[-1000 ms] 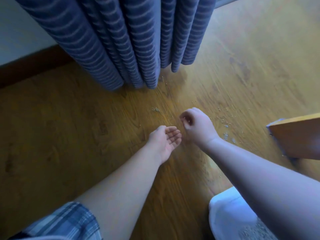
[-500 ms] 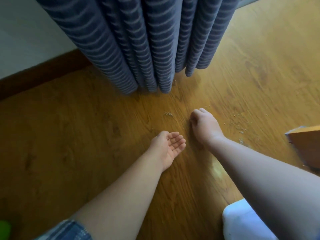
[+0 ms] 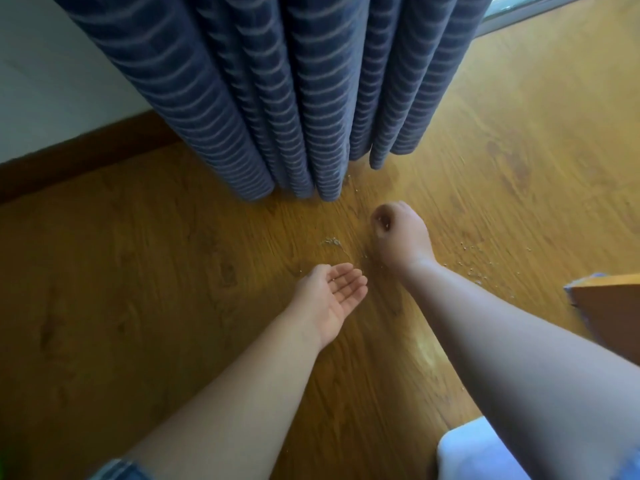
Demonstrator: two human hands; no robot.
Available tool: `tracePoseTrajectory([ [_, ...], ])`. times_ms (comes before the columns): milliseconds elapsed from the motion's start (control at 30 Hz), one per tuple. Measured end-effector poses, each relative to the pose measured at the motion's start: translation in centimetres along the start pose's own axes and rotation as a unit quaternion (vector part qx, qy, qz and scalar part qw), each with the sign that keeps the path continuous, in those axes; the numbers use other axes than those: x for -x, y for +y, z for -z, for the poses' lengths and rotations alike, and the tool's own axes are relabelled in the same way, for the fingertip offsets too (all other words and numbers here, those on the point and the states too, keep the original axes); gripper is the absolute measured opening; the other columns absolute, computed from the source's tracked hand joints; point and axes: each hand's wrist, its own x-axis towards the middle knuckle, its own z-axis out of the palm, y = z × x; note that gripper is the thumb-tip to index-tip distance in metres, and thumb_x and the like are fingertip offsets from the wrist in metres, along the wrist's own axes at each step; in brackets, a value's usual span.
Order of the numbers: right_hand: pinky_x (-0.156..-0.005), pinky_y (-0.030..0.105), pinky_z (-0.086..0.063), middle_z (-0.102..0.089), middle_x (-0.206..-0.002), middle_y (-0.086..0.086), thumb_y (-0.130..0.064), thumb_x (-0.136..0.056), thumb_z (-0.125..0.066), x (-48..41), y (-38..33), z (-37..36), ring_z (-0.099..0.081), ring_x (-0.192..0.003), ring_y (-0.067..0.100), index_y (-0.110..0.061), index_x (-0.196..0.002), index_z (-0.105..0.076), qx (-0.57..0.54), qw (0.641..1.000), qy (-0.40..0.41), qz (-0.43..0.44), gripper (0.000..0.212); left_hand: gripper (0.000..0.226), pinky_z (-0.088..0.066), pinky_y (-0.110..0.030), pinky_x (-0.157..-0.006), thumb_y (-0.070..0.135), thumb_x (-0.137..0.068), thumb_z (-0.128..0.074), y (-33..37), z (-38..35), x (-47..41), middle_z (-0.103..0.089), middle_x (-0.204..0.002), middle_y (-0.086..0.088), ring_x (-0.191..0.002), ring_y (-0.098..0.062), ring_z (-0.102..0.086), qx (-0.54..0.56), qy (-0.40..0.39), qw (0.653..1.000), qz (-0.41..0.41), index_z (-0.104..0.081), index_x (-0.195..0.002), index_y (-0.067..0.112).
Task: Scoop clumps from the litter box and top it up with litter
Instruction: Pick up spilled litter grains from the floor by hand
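My left hand (image 3: 332,296) lies palm up and flat just above the wooden floor (image 3: 138,271), with a grain or two on its fingers. Just beyond it to the right, my right hand (image 3: 398,233) is curled into a loose fist, and a few pale litter grains show inside the curl. A small heap of spilled litter (image 3: 331,242) lies on the floor between the two hands. More loose grains (image 3: 471,270) are scattered to the right of my right wrist. Only a white corner of the litter box (image 3: 460,452) shows at the bottom right, under my right forearm.
A blue striped curtain (image 3: 277,98) hangs to the floor right behind the hands. A dark skirting board (image 3: 79,157) runs along the wall at left. An orange-brown wooden edge (image 3: 613,306) juts in at the right.
My right hand has moved a little farther from me toward the curtain and turned so its curled opening faces up. My left hand stays palm up in about the same spot.
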Motion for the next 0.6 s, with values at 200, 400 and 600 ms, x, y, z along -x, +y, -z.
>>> tracePoseTrajectory([
  [200,-0.085,0.038,-0.052,-0.059,-0.109,-0.002,-0.017,-0.094,-0.056,-5.9,-2.3,-1.2,-0.060,-0.097,0.020,-0.017,-0.107,-0.064,-0.017,1.000,-0.003,0.001,0.015,0.035,-0.058,-0.041,-0.085,0.022,-0.106,-0.039,1.4,1.7,1.1,-0.072,-0.103,-0.020,-0.098,-0.031,-0.071,0.021,0.008,1.000,-0.002,-0.065,-0.112,-0.001],
  [400,-0.078,0.028,-0.044,-0.057,-0.104,-0.001,-0.012,-0.093,-0.059,-6.8,-2.0,-2.3,-0.055,-0.091,0.016,-0.017,-0.096,-0.069,0.009,0.999,-0.011,0.030,0.012,0.036,-0.058,-0.041,-0.087,0.023,-0.106,-0.039,1.5,2.9,2.1,-0.073,-0.101,-0.020,-0.098,-0.032,-0.071,0.028,0.015,0.999,0.004,-0.065,-0.114,-0.001],
  [600,-0.076,0.034,-0.048,-0.051,-0.096,0.000,-0.006,-0.093,-0.051,-6.3,-1.9,-2.6,-0.053,-0.088,0.021,-0.015,-0.087,-0.061,0.062,0.996,-0.006,0.060,0.015,0.037,-0.059,-0.040,-0.082,0.023,-0.106,-0.039,1.0,3.6,1.7,-0.074,-0.099,-0.020,-0.092,-0.030,-0.074,0.030,0.016,0.999,-0.002,-0.065,-0.114,-0.001],
])
